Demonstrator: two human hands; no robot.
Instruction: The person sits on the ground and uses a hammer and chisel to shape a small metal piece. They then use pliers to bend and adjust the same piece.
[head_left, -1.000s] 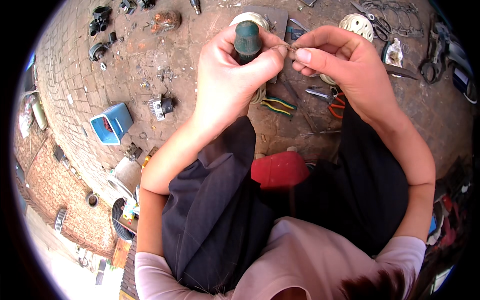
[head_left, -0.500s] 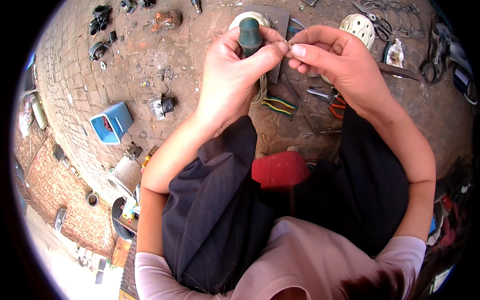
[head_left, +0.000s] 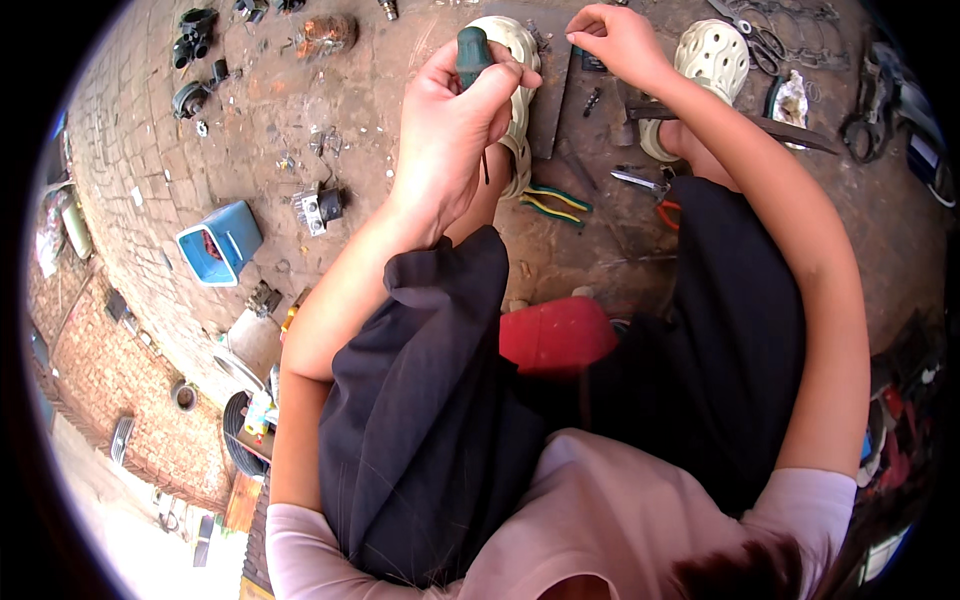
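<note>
My left hand [head_left: 447, 125] is closed round a screwdriver [head_left: 473, 58]. Its dark green handle sticks up out of the fist, and a thin shaft shows below the hand. The thumb and forefinger tips of that hand come together to the right of the handle. My right hand [head_left: 625, 47] is stretched out ahead, thumb and forefinger pinched; anything between them is too small to make out. A small dark part [head_left: 592, 62] lies just below those fingertips, beside a flat dark plate [head_left: 549, 115]. A short dark bolt-like piece [head_left: 592, 101] lies nearer to me.
On the ground between my cream clogs [head_left: 714, 57] lie yellow-green-handled pliers [head_left: 556, 204] and an orange-handled tool [head_left: 642, 181]. Scissors [head_left: 765, 45] and a metal gasket [head_left: 800, 30] are far right. A blue bin [head_left: 237, 240] lies left; a red seat [head_left: 560, 335] is under me.
My hands have come apart. The right has moved forward, away from the left, over the dark part. The left has shifted slightly left, still holding the screwdriver.
</note>
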